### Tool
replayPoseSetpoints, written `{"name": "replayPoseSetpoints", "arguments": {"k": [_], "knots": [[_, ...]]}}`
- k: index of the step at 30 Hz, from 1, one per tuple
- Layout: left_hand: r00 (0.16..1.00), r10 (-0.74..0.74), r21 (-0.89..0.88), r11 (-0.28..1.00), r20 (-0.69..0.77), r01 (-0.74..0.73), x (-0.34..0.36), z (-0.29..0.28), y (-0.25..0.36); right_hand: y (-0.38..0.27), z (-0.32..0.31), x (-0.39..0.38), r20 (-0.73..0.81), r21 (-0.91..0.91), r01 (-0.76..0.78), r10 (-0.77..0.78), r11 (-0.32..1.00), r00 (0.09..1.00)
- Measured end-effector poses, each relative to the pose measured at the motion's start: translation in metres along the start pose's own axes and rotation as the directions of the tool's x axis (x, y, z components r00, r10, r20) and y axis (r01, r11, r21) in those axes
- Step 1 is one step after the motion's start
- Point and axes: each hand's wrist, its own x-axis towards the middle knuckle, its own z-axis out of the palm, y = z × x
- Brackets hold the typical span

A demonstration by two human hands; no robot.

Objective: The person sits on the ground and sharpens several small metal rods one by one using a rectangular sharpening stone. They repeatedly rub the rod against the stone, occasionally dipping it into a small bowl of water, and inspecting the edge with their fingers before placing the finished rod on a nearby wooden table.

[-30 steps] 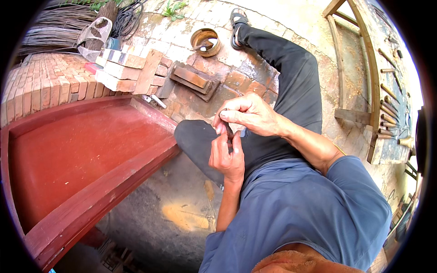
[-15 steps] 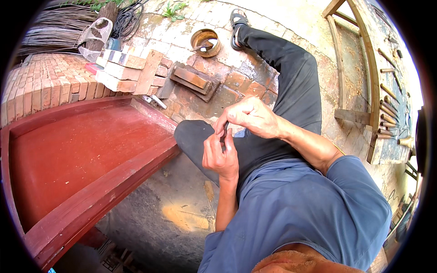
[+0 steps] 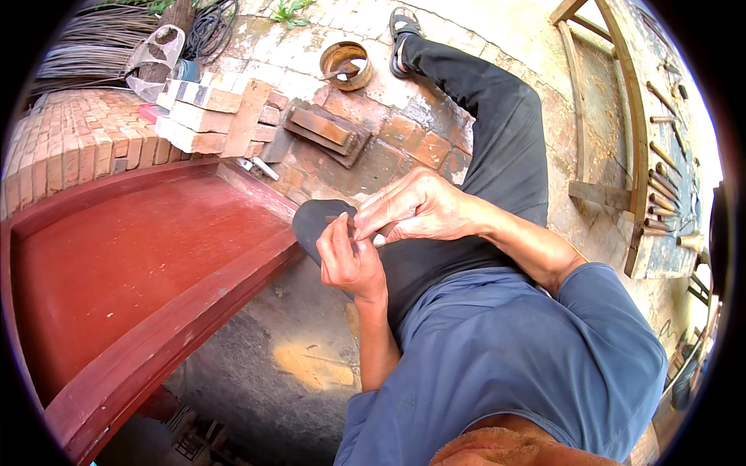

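Over my bent left knee, my left hand [image 3: 353,264] and my right hand [image 3: 423,206] meet at the fingertips. Both are closed in a pinch. Between them is a small, thin dark piece [image 3: 332,220], mostly covered by the fingers, so its kind does not show. My left hand is upright with its fingers curled around the piece. My right hand reaches across from the right, its fingers against those of the left. Beyond the hands, a reddish-brown oblong block [image 3: 320,128] lies on a darker slab [image 3: 351,149] on the wet brick paving.
A rusty round tin [image 3: 342,62] with something pale inside stands farther off. To the left are a red wooden panel with a raised frame [image 3: 179,314] and stacked bricks [image 3: 206,116]. On the right, a wooden bench [image 3: 639,155] bears several wooden-handled tools [image 3: 660,190].
Both hands have shifted slightly left and come closer together. The dark piece, upright between the fingertips before, is now tilted and more hidden. The view has moved slightly.
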Motion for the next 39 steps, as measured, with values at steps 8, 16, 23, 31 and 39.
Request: {"name": "replayPoseSetpoints", "arguments": {"k": [8, 16, 23, 31, 39], "knots": [[1.0, 0.003, 0.039, 0.999, -0.004, -0.003, 0.012, 0.001, -0.005, -0.005, -0.004, 0.003, 0.068, -0.04, 0.038, -0.036, 0.998, 0.997], [0.991, 0.061, 0.092, 0.994, -0.118, -0.05, 0.038, 0.001, -0.018, 0.003, 0.001, 0.008, 0.085, -0.229, 0.159, -0.143, 0.96, 0.986], [0.973, 0.154, 0.082, 0.987, -0.169, -0.142, 0.059, -0.003, -0.016, -0.003, 0.005, 0.009, 0.103, -0.317, 0.252, -0.231, 0.914, 0.968], [0.985, 0.166, 0.098, 0.982, -0.053, -0.161, 0.051, -0.011, -0.009, -0.006, 0.014, 0.003, 0.028, -0.457, 0.259, -0.277, 0.851, 0.96], [0.994, 0.03, -0.189, 0.982, 0.109, -0.009, 0.021, 0.014, 0.03, -0.003, 0.004, -0.001, -0.118, -0.597, 0.133, -0.251, 0.791, 0.961]]}}
